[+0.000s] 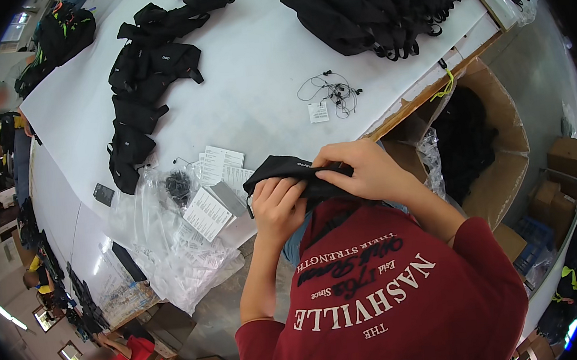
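Note:
A black fabric pouch point(275, 168) with a small pale mark on it is held in front of my body, over the near table edge. The fingers of my left hand point(279, 206) are curled over its near side. At the pouch's upper right edge, my right hand point(362, 169) pinches the cloth between thumb and fingers. Left of the pouch lie white printed cards point(208, 213), some stacked and some spread. A clear plastic bag point(163, 239) beside them has a coil of black cord point(178, 185) on it.
Black pouches point(149, 75) form a winding row on the white table point(240, 95). A pile of black fabric items point(376, 8) lies at far right. Looped black strings point(339, 96) with a white tag sit nearer. An open carton point(503, 127) stands right; people work at left.

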The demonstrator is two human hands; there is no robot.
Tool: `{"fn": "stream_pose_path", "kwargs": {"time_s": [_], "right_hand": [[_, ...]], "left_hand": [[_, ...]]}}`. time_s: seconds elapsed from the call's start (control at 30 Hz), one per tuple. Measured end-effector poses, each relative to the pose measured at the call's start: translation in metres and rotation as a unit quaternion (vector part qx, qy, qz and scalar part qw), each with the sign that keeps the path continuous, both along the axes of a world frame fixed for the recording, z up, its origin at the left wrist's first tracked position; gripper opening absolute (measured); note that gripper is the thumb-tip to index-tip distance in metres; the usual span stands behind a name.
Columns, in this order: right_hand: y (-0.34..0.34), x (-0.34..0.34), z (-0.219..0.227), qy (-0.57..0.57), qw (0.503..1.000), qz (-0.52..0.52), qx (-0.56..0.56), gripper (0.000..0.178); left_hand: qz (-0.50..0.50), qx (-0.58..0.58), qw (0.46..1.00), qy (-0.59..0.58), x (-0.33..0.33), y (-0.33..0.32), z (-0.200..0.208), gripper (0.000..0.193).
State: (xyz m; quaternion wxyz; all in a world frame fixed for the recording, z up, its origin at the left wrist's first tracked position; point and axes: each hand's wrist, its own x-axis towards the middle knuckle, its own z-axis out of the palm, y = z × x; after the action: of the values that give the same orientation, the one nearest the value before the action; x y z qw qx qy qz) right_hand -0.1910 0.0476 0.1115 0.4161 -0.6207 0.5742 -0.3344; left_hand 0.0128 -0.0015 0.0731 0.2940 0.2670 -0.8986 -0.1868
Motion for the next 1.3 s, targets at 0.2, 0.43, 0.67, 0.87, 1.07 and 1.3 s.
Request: {"fn": "stream_pose_path", "kwargs": {"time_s": [0.2,0.43,0.67,0.87,1.07,1.3], "right_hand": [[-0.028,-0.007,-0.045,-0.113,0.989,-0.043,-0.089,0.015],[-0.044,-0.022,-0.097,0.222,0.959,-0.174,0.033,0.017],[-0.049,-0.032,-0.127,0.279,0.935,-0.155,-0.154,0.014],[-0.050,-0.037,-0.105,0.259,0.929,-0.183,-0.190,0.009],[-0.054,-0.034,-0.127,0.280,0.925,-0.228,-0.117,0.022],[-0.069,-0.028,-0.126,0.268,0.928,-0.247,-0.080,0.025]], "left_hand": [[-0.022,0.200,0.969,-0.146,0.003,0.014,0.018,0.020],[-0.033,0.226,0.960,-0.160,0.017,0.021,0.006,0.021],[-0.052,0.219,0.966,-0.129,0.012,0.019,0.005,0.020],[-0.047,0.230,0.964,-0.127,0.011,0.018,0.003,0.020],[-0.061,0.211,0.967,-0.133,0.005,0.020,0.003,0.020],[-0.053,0.217,0.967,-0.122,0.006,0.021,0.000,0.020]]}}
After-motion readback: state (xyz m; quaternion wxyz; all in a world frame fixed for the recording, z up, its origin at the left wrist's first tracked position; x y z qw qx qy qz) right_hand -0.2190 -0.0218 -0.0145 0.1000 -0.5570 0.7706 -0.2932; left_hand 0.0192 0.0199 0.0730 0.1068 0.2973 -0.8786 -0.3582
